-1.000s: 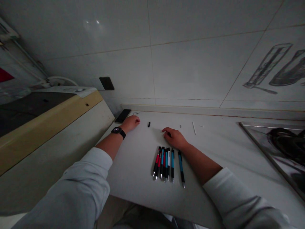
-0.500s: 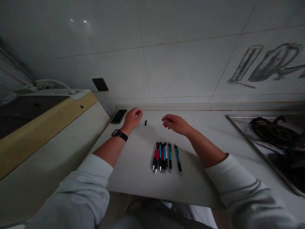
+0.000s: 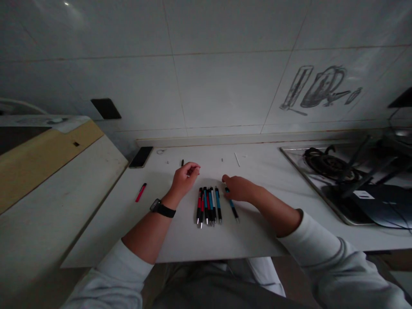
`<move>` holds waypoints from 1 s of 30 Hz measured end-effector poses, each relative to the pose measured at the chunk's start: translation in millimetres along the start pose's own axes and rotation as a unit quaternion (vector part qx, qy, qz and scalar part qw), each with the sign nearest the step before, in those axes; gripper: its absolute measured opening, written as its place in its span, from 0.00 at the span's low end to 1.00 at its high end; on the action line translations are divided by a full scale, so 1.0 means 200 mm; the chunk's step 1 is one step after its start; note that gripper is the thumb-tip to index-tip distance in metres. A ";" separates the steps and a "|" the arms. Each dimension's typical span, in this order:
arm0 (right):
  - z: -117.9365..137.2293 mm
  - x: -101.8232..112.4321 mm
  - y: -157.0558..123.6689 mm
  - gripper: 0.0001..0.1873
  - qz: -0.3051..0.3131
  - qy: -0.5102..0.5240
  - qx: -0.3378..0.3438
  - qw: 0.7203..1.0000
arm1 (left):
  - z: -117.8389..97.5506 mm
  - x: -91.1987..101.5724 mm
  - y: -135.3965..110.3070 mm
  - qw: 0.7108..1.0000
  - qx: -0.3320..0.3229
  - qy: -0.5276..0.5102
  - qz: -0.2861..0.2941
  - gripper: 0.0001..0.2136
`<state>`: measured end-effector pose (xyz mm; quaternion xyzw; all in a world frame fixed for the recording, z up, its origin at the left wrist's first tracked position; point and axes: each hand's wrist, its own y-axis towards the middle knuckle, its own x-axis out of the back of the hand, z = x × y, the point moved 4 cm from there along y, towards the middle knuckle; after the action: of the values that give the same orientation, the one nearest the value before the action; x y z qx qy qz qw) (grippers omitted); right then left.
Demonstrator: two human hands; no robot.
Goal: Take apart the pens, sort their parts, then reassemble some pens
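Note:
My left hand [image 3: 184, 178] hovers just left of a row of several pens [image 3: 208, 204] on the white counter [image 3: 180, 240], fingers curled with the tips pinched on something too small to name. A black watch sits on that wrist. My right hand [image 3: 240, 189] rests on the counter, its fingers closed on the top end of a blue and black pen [image 3: 232, 207] that lies slightly apart at the right of the row.
A red pen part [image 3: 140, 192] lies alone at the left. A phone [image 3: 140, 156], a small black cap [image 3: 182, 162] and a white refill tube [image 3: 237, 159] lie near the tiled wall. A gas hob [image 3: 325, 165] and a dark device stand at the right.
My head turned right, bringing the hob into view. My left hand came back from near the phone to beside the pens. My right hand dropped onto the rightmost pen.

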<state>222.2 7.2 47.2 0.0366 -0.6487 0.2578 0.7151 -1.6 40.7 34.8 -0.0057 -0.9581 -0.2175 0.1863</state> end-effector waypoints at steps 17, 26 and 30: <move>0.00 -0.08 0.16 0.11 -0.319 0.189 0.213 0.904 | -0.02 -0.12 -0.06 0.989 -0.017 0.075 0.128 0.06; -0.16 -0.06 0.18 0.13 -0.301 0.222 0.097 0.922 | 0.05 0.02 0.00 0.997 -0.009 0.071 0.000 0.05; -0.18 -0.07 0.20 0.13 -0.293 0.253 0.067 0.920 | 0.07 0.00 -0.01 0.995 -0.028 0.090 0.030 0.06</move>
<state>238.2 51.4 18.0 0.2061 -0.3877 0.0806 0.8948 -6.7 44.7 21.8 -0.0204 -0.9302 -0.2383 0.2783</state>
